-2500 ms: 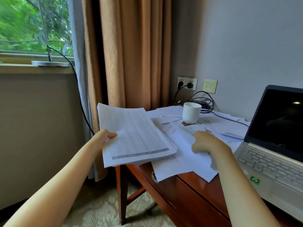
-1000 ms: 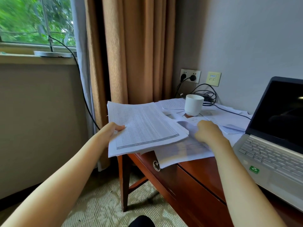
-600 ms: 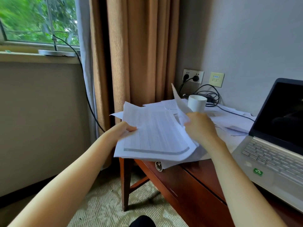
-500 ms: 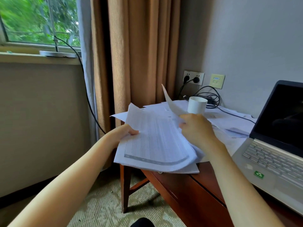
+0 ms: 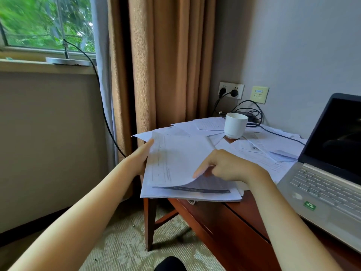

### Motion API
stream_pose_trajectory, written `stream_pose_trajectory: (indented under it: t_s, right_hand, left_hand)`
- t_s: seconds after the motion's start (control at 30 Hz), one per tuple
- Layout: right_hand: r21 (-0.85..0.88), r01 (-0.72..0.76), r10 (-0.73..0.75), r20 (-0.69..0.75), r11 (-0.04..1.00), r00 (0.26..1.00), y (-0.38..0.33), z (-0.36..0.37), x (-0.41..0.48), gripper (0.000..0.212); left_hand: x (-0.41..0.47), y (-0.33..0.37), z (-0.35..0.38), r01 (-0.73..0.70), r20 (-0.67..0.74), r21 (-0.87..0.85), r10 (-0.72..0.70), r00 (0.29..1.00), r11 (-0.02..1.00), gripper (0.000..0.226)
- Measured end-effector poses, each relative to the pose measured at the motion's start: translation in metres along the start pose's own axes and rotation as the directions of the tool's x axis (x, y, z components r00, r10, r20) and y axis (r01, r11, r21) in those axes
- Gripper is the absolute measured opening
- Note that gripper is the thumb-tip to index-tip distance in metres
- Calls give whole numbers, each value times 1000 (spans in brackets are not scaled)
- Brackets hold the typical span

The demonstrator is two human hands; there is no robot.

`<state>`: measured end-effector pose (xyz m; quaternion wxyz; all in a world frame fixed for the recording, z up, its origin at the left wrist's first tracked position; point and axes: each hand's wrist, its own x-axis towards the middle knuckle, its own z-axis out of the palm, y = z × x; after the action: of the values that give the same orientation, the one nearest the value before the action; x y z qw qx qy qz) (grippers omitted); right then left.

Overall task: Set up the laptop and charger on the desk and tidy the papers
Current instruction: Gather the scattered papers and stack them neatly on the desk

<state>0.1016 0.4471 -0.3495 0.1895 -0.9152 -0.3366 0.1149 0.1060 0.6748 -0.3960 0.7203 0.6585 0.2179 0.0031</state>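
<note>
Stack of papers [image 5: 195, 194]: it lay at the near left corner of the desk [image 5: 244, 210], with its front edge overhanging the wood.
Top sheet [image 5: 175, 159]: its near right corner curled up off the stack, showing a printed table underneath.
Right hand [image 5: 224, 167]: I held that raised corner with my index finger laid over it and my other fingers curled; my thumb was hidden.
Left hand [image 5: 138, 159]: it was relaxed, fingers straight, flat against the stack's left edge, gripping nothing.
Loose sheets [image 5: 263, 151]: they were spread over the desk behind the stack and rightward to the laptop.
Laptop [image 5: 322, 184]: it stood open on the right with a dark screen.
White cup [image 5: 234, 126]: it stood upright on a bare patch of wood among the sheets.
Charger cable [image 5: 277, 133]: it crossed the sheets to a coil behind the cup.
Wall socket [image 5: 231, 90]: 2 plugs sat in it.
Curtain [image 5: 166, 65]: it hung behind the desk's left end.
</note>
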Motion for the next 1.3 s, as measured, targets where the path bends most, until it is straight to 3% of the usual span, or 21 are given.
stream_pose_trajectory:
  t_s: [0.1,0.2,0.27,0.3,0.4,0.47,0.5,0.6,0.7,0.83,0.93,1.0,1.07,1.17,1.3]
  right_hand:
    - [98,27,-34,76,995,997,-1,3,0,52]
    - [55,73,-84,242,996,967,-2,0,-4,37]
    - [102,54,-87,355,993,931,2,-7,-5,48]
    - [152,13,-66,346,988,936,6,-10,-4,53]
    - [317,-155,144,56,936,988,27,-8,7,65]
    - [491,-268,341,-64,829,938,42,-3,17,67]
    - [586,-296,395,-46,755,917,48,-1,21,62]
    - [780,-253,408,-4,573,913,62,0,29,17]
    - [837,-174,469,-108,518,877,72,-5,30,13]
    - [904,-70,459,-146,422,877,74,-13,19,35]
    - [897,87,428,-289,433,856,77,-21,14,20]
    - [838,228,451,-472,495,757,75,-27,14,14]
    - [784,330,460,-588,526,665,73,-31,16,21]
    - [739,402,462,-661,541,592,73,-31,18,32]
    - [709,454,468,-701,540,538,72,-34,16,30]
  left_hand:
    - [-4,2,-1,31,45,92,-35,998,995,28]
    - [-4,1,-2,66,57,194,-78,995,979,41]
    - [-4,0,-1,78,63,190,-91,994,979,42]
    - [-4,0,0,82,70,181,-96,993,980,42]
    - [-3,0,2,82,70,196,-98,993,977,41]
    - [-6,1,6,83,71,191,-98,993,978,38]
    - [-7,1,9,72,76,182,-87,993,981,38]
    - [-8,5,16,-16,55,147,8,998,989,31]
    - [-19,18,25,-134,29,72,132,991,988,18]
    - [-38,42,38,-336,47,21,335,941,942,21]
    - [-46,64,46,-482,57,-14,482,874,876,13]
    - [-49,77,53,-562,45,-21,563,826,827,7]
    - [-50,86,60,-632,15,-12,632,775,775,11]
    - [-49,94,70,-701,-20,-24,701,713,712,11]
    - [-40,89,75,-731,-41,-18,730,682,682,10]
